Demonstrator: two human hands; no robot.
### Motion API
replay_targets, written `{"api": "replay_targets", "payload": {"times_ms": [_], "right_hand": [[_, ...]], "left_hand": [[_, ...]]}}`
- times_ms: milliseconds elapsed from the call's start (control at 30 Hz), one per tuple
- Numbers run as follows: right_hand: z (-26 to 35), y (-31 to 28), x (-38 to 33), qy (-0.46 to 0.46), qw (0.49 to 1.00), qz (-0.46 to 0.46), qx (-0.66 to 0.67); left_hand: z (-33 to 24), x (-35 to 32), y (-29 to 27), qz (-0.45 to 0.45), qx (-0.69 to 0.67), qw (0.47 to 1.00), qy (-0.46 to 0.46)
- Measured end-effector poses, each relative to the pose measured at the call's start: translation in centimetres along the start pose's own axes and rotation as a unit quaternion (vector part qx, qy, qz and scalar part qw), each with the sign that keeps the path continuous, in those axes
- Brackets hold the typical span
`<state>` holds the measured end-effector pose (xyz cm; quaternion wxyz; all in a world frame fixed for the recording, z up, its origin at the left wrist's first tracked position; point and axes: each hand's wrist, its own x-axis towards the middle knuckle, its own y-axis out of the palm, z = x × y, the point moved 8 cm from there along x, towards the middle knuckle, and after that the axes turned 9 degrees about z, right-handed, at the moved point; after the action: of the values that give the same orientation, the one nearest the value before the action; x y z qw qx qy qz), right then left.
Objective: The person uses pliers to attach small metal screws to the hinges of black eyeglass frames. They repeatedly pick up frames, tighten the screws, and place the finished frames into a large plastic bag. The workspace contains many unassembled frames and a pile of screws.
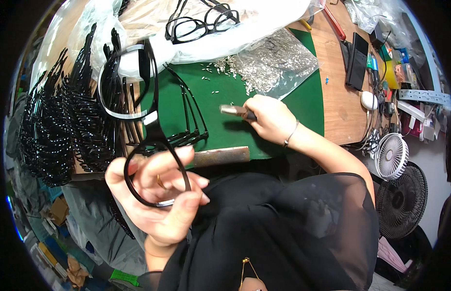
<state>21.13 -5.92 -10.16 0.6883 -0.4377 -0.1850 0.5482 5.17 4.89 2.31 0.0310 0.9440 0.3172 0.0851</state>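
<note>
I've got my left hand clamped round the black glasses frame held up over my lap, right hand closed on small pliers above the green mat, so I'd keep the frame steady.

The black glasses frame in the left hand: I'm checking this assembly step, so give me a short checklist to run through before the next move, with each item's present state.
1. Left hand has a firm grip on the black glasses frame: ok, fingers wrap one rim.
2. Right hand holds the small pliers: ok.
3. Pliers tip has picked up a screw: cannot tell, too small.
4. Loose small metal parts within reach on the green mat: ok.
5. Bag of metal parts open toward the mat: ok, parts have spilled out.
6. Frame's hinge faces the pliers: cannot tell.
</note>
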Motion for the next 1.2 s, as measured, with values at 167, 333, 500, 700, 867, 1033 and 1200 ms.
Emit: {"api": "replay_targets", "payload": {"times_ms": [167,333,500,700,867,1033,1200], "right_hand": [[0.6,0.2,0.2,-0.051,0.996,-0.026,-0.061],[1.7,-0.7,-0.4,-0.023,1.000,-0.004,0.003],[5.9,-3.4,-2.9,-0.013,0.897,-0.043,0.439],[7.4,-2.4,-3.4,-0.022,0.808,-0.079,0.584],[7.3,-1.2,-3.2,0.043,0.734,0.028,0.677],[8.5,-1.8,-2.8,0.013,0.776,0.078,0.626],[9.4,-1.9,-2.5,-0.009,0.778,0.098,0.621]], "left_hand": [[0.6,-1.7,-1.1,-0.032,-0.002,0.999,-0.004],[2.6,-0.8,1.4,0.129,0.041,0.991,0.017],[4.1,-0.4,2.9,0.099,0.105,0.989,0.014],[3.7,-0.5,3.8,0.064,0.141,0.986,0.057],[3.7,-0.2,3.8,0.098,0.129,0.984,0.068],[3.8,0.2,3.4,0.150,0.035,0.988,-0.007],[3.6,0.2,2.7,0.153,0.011,0.988,-0.023]]}}
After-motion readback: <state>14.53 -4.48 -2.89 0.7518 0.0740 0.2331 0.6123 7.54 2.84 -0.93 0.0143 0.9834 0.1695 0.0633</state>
